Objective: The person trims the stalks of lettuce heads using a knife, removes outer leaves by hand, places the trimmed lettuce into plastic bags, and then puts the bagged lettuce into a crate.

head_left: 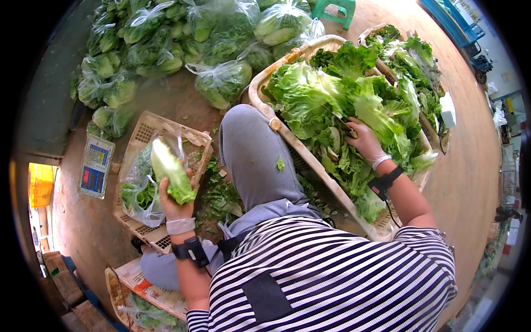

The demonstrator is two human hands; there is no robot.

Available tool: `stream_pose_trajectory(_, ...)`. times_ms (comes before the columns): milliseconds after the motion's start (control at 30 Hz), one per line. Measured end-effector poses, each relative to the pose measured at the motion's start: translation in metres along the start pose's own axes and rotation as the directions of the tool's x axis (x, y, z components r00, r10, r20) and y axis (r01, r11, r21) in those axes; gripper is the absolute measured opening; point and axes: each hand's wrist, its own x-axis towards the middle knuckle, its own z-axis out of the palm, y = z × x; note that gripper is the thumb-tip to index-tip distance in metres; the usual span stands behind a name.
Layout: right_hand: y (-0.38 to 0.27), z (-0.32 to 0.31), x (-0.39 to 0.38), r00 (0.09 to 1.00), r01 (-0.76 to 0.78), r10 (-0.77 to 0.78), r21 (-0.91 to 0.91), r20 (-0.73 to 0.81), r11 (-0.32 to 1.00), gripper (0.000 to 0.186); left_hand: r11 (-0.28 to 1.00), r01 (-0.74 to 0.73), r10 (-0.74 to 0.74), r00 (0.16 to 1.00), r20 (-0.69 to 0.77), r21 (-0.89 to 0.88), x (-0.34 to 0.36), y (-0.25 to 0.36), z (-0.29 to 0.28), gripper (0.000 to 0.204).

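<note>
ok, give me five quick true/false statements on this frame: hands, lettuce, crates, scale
1. The left hand holds a lettuce head over a clear plastic bag. True.
2. The right hand is lifted clear of the produce. False: it rests on the loose lettuce in the big crate.
3. Bagged lettuces are piled on the floor beyond the crates. True.
4. The scale carries a bag. False: nothing is on it.
5. Both wrists are bare. False: each wears a black strap.
</note>
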Motion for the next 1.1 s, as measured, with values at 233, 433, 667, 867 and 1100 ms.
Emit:
stream_pose_trajectory(233,0.077,0.074,0.012,0.979,-0.204,0.204,0.102,0.011,0.974,0.053,0.996,-0.071,0.063,0.986,-0.152,-0.046,-0.009,0.005,-0.056,0.057)
stream_pose_trajectory(433,0.044,-0.025,0.016,0.840,-0.542,0.428,0.523,0.333,0.658,0.042,0.996,-0.094,0.092,0.951,-0.296,0.006,-0.013,0.035,-0.097,0.047)
stream_pose_trajectory(667,-0.026,-0.094,-0.019,0.810,-0.535,0.551,0.637,0.201,0.554,0.027,0.931,0.029,0.141,0.891,-0.431,0.364,-0.004,0.080,-0.140,0.046)
stream_pose_trajectory(867,-0.177,-0.026,0.037,0.900,-0.386,0.392,0.771,0.193,0.507,0.015,-0.146,0.254,0.160,0.960,-0.231,0.956,0.074,0.075,-0.139,0.067)
stream_pose_trajectory(1100,-0.350,0.134,0.128,0.810,-0.548,0.010,0.752,0.586,0.365,0.018,0.011,0.284,0.184,0.942,-0.281,0.959,0.102,0.024,-0.221,0.064)
